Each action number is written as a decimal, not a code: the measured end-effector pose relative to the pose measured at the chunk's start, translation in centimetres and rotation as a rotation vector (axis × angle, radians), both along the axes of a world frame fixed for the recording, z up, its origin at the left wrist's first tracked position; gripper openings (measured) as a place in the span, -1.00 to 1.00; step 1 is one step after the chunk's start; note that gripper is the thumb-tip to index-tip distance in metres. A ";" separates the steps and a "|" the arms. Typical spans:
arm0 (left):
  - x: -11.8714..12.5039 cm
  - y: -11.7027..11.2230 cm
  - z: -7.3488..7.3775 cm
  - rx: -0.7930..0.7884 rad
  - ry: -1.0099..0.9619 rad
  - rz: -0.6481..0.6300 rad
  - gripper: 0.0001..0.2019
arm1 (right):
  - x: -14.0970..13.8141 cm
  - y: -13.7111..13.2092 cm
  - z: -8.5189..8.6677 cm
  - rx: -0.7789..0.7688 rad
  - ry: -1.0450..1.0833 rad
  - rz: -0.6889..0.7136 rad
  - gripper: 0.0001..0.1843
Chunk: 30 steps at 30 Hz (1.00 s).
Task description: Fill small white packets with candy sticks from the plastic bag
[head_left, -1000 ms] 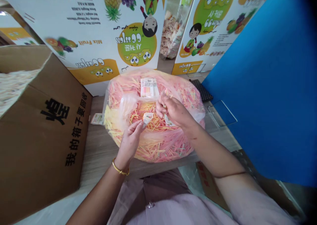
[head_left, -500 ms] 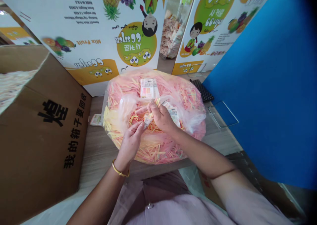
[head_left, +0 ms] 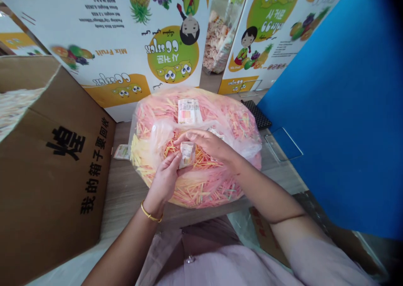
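My left hand (head_left: 165,175) pinches a small printed packet (head_left: 188,154) between thumb and fingers, above the middle of a big clear bag (head_left: 195,185). Thin pink and yellow candy sticks (head_left: 206,158) fill that bag, and its top is rolled back around an opening. Over the packet's upper edge my right hand (head_left: 208,143) reaches with fingers stretched out, nothing visible in its grasp. Whether its fingertips touch the packet I cannot tell. Another printed packet (head_left: 189,111) lies on the far part of the bag, and more packets (head_left: 215,133) are partly hidden behind my right hand.
An open brown carton (head_left: 72,181) stands at the left, a blue panel (head_left: 327,122) at the right. White printed cartons (head_left: 110,38) rise behind the bag. One packet (head_left: 121,152) and a black patterned object (head_left: 256,114) lie on the grey table (head_left: 121,193).
My right hand has gone from pinching yellow sticks to stretched fingers over the packet. The sticks no longer show in it. The packet in my left hand now stands upright, its printed face showing.
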State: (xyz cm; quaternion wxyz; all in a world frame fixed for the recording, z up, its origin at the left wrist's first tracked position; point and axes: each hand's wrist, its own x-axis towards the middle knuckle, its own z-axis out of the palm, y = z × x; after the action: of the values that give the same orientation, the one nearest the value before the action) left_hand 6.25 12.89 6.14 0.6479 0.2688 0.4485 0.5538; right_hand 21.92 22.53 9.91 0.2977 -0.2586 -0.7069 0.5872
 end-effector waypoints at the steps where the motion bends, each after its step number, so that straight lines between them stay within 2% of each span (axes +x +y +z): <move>1: 0.0 0.0 0.1 -0.023 -0.023 0.006 -0.71 | 0.2 0.1 0.0 0.062 -0.075 0.020 -0.54; 4: -0.1 0.0 0.6 -0.052 -0.096 -0.027 -0.72 | 0.7 0.3 -0.2 0.146 -0.203 0.026 -0.56; 7: 0.0 -0.1 1.1 -0.038 -0.108 -0.075 -0.67 | 0.8 0.5 -0.9 0.093 -0.124 0.026 -0.48; 10: 0.0 -0.3 1.1 -0.035 -0.038 -0.114 -0.60 | 0.9 0.6 -1.6 0.041 -0.154 0.049 -0.57; 14: 0.0 -0.5 0.5 -0.013 0.087 -0.134 -0.61 | 1.0 0.0 -2.0 0.037 -0.223 -0.006 -0.75; 18: 0.1 -1.0 0.2 0.016 0.151 -0.145 -0.53 | 1.7 -0.9 -2.3 0.069 -0.241 -0.038 -0.80; 20: -0.1 -1.4 0.5 0.040 0.203 -0.106 -0.50 | 2.6 -0.8 -2.3 0.050 -0.227 -0.102 -0.77; 23: -0.5 -2.1 0.9 0.079 0.314 -0.020 -0.54 | 4.5 0.8 -1.2 0.026 -0.182 -0.308 -0.71; 26: -0.6 -2.7 1.0 0.113 0.404 -0.009 -0.61 | 5.4 3.8 1.1 0.150 -0.182 -0.566 -0.74; 28: -0.4 -3.1 1.0 0.132 0.433 -0.013 -0.62 | 4.6 6.1 2.5 0.266 -0.185 -0.665 -0.79; 30: -0.1 -3.4 0.9 0.146 0.444 -0.017 -0.64 | 2.9 8.3 3.5 0.351 -0.206 -0.669 -0.82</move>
State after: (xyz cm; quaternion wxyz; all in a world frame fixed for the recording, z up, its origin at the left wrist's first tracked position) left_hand 6.16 9.54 7.02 0.5170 0.4340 0.5366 0.5064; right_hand 24.79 30.86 13.41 0.4398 -0.4776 -0.6994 0.2987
